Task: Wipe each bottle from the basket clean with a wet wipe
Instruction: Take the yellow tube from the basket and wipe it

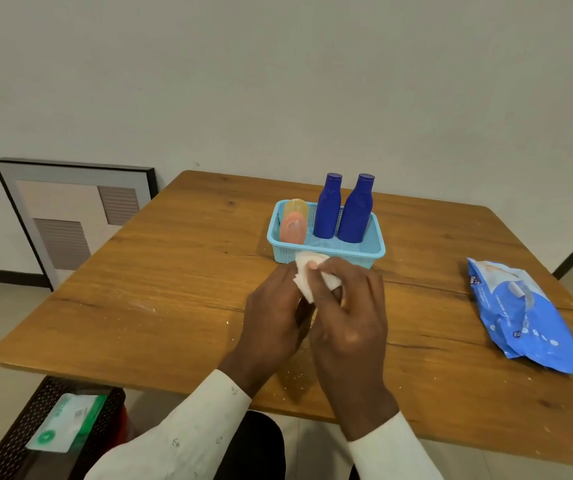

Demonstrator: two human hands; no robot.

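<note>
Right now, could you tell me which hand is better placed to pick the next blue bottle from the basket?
Probably the right hand: it is nearer the blue bottles, though both hands hold the wipe.

matt wood-grain table [160, 292], perforated plastic basket [326, 249], glossy plastic blue bottles [327, 209], crinkled glossy wipes pack [527, 317]

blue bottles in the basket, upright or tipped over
Upright: both blue bottles stand caps up in the light blue basket, side by side.

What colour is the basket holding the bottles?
Light blue plastic mesh basket, seen clearly in the head view.
</note>
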